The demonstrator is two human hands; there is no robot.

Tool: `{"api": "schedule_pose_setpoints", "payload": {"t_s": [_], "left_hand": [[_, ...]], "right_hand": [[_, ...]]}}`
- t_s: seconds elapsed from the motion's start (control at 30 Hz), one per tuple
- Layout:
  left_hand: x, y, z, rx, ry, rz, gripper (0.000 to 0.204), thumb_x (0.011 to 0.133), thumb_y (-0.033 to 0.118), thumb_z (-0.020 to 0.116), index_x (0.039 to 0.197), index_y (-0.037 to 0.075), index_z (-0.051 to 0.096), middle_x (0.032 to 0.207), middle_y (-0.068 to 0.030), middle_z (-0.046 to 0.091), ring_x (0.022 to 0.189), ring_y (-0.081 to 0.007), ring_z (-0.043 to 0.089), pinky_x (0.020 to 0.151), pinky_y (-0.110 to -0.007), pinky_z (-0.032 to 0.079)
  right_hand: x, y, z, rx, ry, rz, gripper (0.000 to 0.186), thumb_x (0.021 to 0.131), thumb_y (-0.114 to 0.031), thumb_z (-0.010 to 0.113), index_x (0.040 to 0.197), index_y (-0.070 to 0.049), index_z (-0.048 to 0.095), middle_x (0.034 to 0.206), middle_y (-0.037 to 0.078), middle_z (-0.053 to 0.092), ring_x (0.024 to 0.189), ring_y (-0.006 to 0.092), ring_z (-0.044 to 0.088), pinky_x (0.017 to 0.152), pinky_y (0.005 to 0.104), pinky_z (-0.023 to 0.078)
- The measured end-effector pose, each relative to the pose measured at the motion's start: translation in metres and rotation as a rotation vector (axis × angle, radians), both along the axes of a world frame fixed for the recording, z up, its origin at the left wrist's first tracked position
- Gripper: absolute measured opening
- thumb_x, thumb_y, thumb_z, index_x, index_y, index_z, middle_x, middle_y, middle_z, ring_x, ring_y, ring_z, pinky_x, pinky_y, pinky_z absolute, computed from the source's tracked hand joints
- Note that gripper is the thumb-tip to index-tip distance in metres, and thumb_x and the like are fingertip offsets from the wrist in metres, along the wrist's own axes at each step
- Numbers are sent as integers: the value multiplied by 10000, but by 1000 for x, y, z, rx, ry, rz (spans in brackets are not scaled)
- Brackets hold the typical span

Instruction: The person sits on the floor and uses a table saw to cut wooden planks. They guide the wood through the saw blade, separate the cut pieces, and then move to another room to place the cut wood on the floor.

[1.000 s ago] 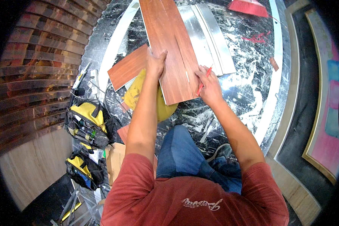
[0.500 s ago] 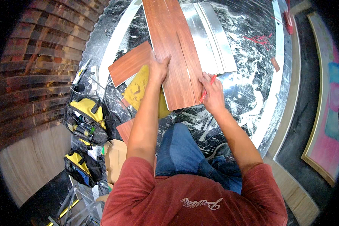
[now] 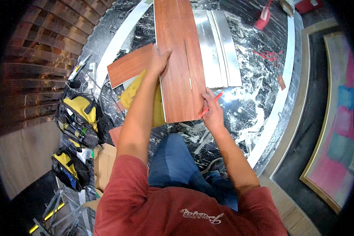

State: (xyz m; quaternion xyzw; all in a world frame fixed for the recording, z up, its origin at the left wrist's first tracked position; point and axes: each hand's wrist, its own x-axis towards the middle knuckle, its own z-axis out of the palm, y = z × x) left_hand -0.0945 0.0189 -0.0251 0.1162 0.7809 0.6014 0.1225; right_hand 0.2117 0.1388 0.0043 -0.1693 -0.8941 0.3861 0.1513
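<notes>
A long reddish-brown wood-look plank (image 3: 175,86) stretches away from me, with a narrow lengthwise gap near its right side. Along its left edge my left hand (image 3: 160,61) is closed, thumb on the top face. My right hand (image 3: 213,112) is at the near right corner, fingers curled against the edge, with a slim red pencil (image 3: 218,98) held across them. Under my left forearm lies a yellow cloth or sheet (image 3: 158,108), partly hidden. A shorter plank piece (image 3: 129,66) lies left of the long one. Silver metal strips (image 3: 218,51) lie to its right.
Black-and-yellow tool bags (image 3: 80,112) and an opened cardboard box (image 3: 104,165) sit at my left. A white power strip (image 3: 92,74) with cords lies beyond them. Red string (image 3: 269,57) and a red-handled tool (image 3: 263,19) are on the far right floor. A framed picture (image 3: 334,129) stands at right.
The view has shifted, and the plank now points more straight ahead. Both hands keep their hold. The red-handled tool has come into sight at the far right.
</notes>
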Motion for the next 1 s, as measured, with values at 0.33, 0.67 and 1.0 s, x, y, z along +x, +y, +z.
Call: {"api": "schedule_pose_setpoints", "payload": {"t_s": [0.33,0.67,1.0], "left_hand": [[25,-4,7,-64,41,33,542,903,177,780,1320,-66,532,1210,-216,693,1104,-290,679,959,-408,538],[56,-15,16,-80,27,59,544,902,180,782,1316,-70,534,1202,-211,696,1091,-294,681,949,-401,539],[23,-19,-29,-79,67,56,577,892,209,773,1335,-66,526,1209,-274,687,1156,-398,663,1001,-436,510]], "right_hand": [[17,-7,7,-91,-43,-3,265,1010,25,581,1264,-31,628,1483,250,553,1347,397,576,1074,403,509],[46,-17,-11,-77,32,-5,294,969,118,596,1224,-25,630,1485,274,543,1364,387,568,1095,393,503],[55,-22,-9,-68,58,18,266,983,80,611,1231,-15,629,1441,319,562,1340,421,582,1058,417,532]]}}
